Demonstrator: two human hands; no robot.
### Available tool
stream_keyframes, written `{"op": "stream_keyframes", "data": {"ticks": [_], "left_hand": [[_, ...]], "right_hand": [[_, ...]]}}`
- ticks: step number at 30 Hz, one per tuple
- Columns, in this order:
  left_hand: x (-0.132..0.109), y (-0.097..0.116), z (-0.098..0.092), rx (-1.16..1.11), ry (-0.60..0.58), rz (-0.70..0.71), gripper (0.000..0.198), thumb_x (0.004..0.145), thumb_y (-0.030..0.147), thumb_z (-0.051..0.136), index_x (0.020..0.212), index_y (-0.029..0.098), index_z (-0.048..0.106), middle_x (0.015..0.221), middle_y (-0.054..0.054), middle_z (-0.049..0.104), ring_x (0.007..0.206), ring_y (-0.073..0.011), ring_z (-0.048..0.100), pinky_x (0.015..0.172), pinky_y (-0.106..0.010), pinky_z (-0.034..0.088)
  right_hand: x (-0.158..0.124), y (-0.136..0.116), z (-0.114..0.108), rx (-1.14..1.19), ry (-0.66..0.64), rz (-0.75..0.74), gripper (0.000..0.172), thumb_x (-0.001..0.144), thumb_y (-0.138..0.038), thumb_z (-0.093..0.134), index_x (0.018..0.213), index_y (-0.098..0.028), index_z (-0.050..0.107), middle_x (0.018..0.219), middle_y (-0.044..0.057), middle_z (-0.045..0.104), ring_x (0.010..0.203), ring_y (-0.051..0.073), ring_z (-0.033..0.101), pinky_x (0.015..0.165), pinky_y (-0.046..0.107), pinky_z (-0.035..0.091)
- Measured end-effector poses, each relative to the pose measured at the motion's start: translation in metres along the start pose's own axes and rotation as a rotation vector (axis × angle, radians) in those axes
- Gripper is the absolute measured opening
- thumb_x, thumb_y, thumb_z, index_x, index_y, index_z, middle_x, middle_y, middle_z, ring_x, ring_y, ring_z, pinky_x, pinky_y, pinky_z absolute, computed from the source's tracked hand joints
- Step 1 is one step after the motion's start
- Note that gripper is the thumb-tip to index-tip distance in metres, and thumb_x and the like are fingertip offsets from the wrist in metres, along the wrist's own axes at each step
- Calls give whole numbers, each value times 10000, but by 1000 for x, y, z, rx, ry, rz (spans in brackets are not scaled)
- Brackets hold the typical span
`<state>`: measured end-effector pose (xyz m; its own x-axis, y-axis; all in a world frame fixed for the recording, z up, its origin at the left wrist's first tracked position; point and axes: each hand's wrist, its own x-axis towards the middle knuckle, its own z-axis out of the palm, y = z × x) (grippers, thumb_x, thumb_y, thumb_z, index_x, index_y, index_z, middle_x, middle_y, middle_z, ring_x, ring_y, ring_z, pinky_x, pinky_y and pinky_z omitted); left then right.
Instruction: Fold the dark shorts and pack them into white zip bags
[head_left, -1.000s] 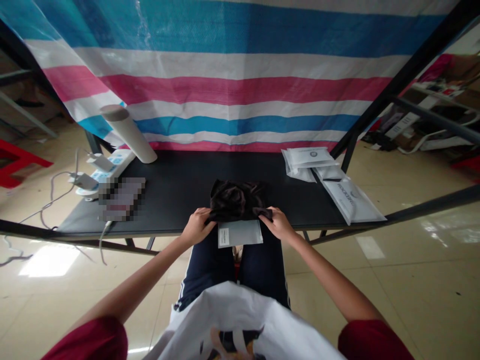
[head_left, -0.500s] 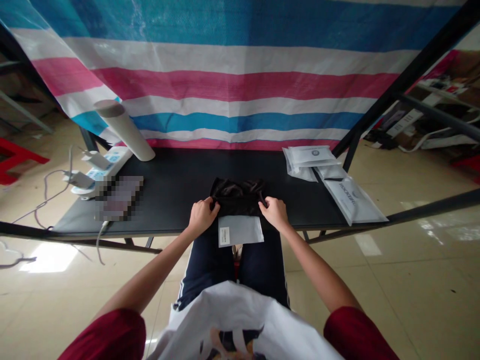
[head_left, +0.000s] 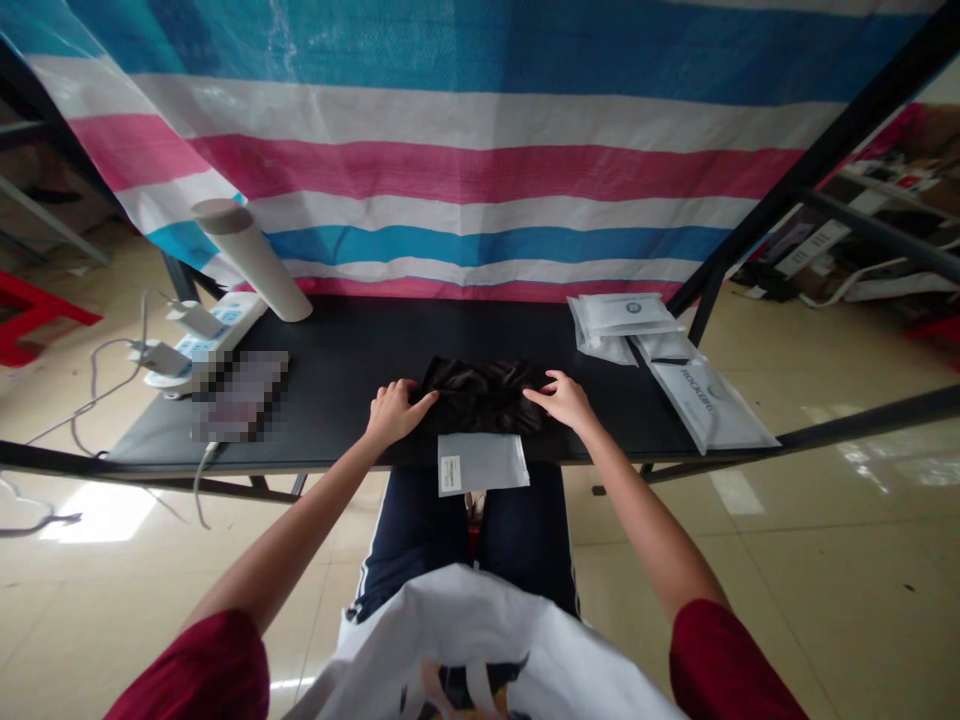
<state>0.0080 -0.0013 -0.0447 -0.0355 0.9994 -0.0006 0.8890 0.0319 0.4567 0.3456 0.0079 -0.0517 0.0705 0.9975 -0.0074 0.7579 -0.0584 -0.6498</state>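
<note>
A bunched piece of black, slightly shiny cloth (head_left: 480, 395) lies on the black table near its front edge. Its exact kind I cannot make out. My left hand (head_left: 394, 412) is at the cloth's left end, thumb stretched toward it and apart from the fingers. At the right end is my right hand (head_left: 564, 400), thumb and forefinger spread, the thumb over the cloth's edge. A flat, frosted plastic bag (head_left: 486, 465) with a white label sticks out over the table edge, just in front of the cloth.
White printed packets (head_left: 705, 400) are piled at the table's right side. To the left are a phone (head_left: 244, 395) with a cable, a power strip (head_left: 217, 335) with plugs, and a pale bottle (head_left: 259, 260). A striped tarp (head_left: 480, 170) hangs behind the table (head_left: 360, 340).
Both hands have loosened their grip on the cloth's ends and moved slightly outward. The cloth now lies wider and more spread to the right. The plastic bag has stayed in place.
</note>
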Motion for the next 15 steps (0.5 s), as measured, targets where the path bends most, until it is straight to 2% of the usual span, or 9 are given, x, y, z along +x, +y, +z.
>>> {"op": "stream_keyframes", "data": {"ticks": [3, 5, 8, 11, 15], "left_hand": [[15, 4, 0, 49, -59, 9, 596, 758, 674, 571, 1088, 182, 635, 1052, -137, 653, 1060, -341, 561, 862, -414, 438], [23, 9, 1, 92, -99, 18, 566, 730, 642, 617, 1064, 186, 651, 1085, -149, 648, 1083, -358, 558, 851, -419, 451], [32, 13, 3, 123, -168, 34, 420, 716, 566, 654, 920, 199, 682, 1038, -147, 655, 1083, -367, 564, 817, -414, 466], [33, 13, 3, 76, -177, 50, 283, 719, 491, 665, 758, 210, 663, 857, -112, 658, 1006, -335, 599, 777, -382, 467], [30, 7, 6, -115, -125, 76, 212, 694, 396, 691, 688, 204, 601, 688, -43, 615, 805, -246, 627, 680, -317, 454]], "right_hand": [[16, 2, 2, 63, -52, 41, 711, 616, -530, 831, 1176, -143, 628, 932, 101, 755, 829, 244, 719, 723, 322, 541], [23, -2, 7, 58, -80, 64, 728, 548, -446, 883, 1164, -142, 642, 893, 87, 761, 812, 241, 722, 701, 309, 542], [30, -9, 15, 12, -107, 79, 503, 498, -308, 899, 943, -166, 714, 834, 65, 757, 785, 232, 719, 670, 281, 523], [32, -13, 20, 52, -127, 80, 310, 489, -230, 873, 749, -176, 713, 749, 37, 742, 743, 218, 707, 634, 257, 501], [33, -10, 21, 267, -178, 110, 202, 519, -162, 792, 705, -156, 711, 657, 9, 710, 645, 184, 668, 556, 228, 463]]}}
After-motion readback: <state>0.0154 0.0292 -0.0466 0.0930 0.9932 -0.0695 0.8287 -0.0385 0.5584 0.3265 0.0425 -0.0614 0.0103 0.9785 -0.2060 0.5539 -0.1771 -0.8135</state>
